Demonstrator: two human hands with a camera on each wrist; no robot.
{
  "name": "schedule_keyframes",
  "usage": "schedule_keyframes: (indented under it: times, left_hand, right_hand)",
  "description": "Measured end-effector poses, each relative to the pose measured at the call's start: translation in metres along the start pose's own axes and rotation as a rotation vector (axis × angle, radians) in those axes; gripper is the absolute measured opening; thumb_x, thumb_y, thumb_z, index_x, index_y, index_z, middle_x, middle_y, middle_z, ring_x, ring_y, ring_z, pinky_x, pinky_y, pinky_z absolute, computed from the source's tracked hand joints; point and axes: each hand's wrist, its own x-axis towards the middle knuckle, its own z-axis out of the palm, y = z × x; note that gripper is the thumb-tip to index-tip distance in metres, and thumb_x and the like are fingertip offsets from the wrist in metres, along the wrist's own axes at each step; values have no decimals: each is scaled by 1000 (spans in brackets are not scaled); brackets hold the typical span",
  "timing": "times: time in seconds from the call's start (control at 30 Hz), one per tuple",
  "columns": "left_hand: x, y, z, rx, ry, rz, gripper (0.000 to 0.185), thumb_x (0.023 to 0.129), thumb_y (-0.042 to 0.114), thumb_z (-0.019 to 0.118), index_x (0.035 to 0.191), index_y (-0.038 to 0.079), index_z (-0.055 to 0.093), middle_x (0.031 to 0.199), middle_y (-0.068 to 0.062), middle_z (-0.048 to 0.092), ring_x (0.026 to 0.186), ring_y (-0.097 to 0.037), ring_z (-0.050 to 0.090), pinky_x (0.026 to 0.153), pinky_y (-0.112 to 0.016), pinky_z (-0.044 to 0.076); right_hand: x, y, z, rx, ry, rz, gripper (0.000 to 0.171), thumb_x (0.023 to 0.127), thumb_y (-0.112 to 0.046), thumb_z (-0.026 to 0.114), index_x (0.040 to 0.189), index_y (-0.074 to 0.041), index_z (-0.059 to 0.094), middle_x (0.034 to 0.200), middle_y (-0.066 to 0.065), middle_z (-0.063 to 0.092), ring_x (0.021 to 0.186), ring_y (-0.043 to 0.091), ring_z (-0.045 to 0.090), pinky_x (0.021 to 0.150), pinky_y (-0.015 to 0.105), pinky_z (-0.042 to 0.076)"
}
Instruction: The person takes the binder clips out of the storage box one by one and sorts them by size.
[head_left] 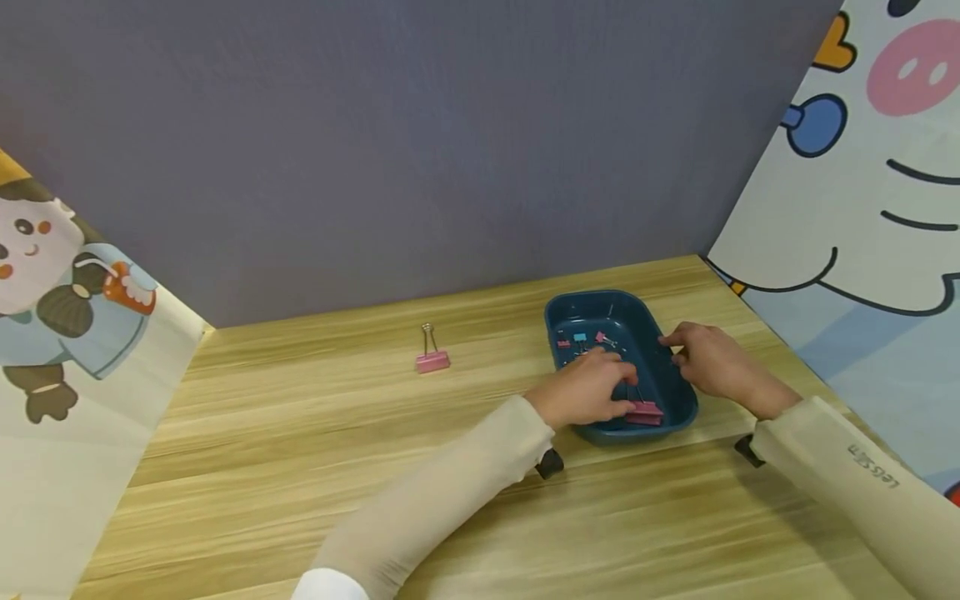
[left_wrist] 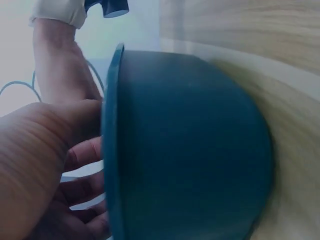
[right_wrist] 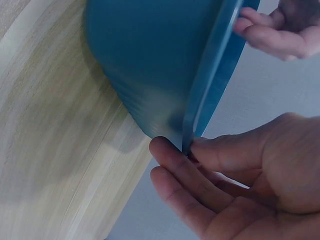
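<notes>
Head view shows the right hand (head_left: 712,362) pinching the rim of the blue tray (head_left: 678,412) on the wooden table (head_left: 300,433), steadying it, while the left hand (head_left: 588,387) reaches inside, fingers curled around a pink binder clip (head_left: 645,411).

even, soft light fills the head view, with faint shadows under the sleeves at lower centre. both wrist views are blurred and close, the blue tray (left_wrist: 190,150) smeared, backgrounds washed pale.

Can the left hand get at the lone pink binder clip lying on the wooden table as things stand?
Probably yes: the pink binder clip lies in the open, nothing between it and the left hand, now in the dark blue plastic tray.
</notes>
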Motion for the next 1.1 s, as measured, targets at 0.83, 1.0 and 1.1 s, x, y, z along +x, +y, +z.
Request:
schedule_keyframes:
  times: [0.83,1.0,1.1]
  left_hand:
    - [29,19,28,-43,-54,-142,14,83,12,71,73,18,63,69,9,54,65,-5,51,55,-18,43]
    - [31,20,28,-3,-73,-175,12,82,13,73,75,18,64,70,8,55,68,-6,50,57,-20,44]
    - [32,21,28,9,-91,-191,9,82,14,73,78,17,66,71,7,55,68,-6,50,57,-21,44]
  right_hand:
    - [0,-1,-1,-13,-1,-15,33,81,11,55,114,16,59,105,26,58,84,33,64,67,41,52]
    - [-1,-1,-1,-12,0,-13,34,81,11,55,114,16,58,105,26,58,85,33,64,68,42,52]
    - [-1,-2,-1,-11,4,-12,34,81,11,55,115,16,58,105,25,58,85,33,64,68,42,52]
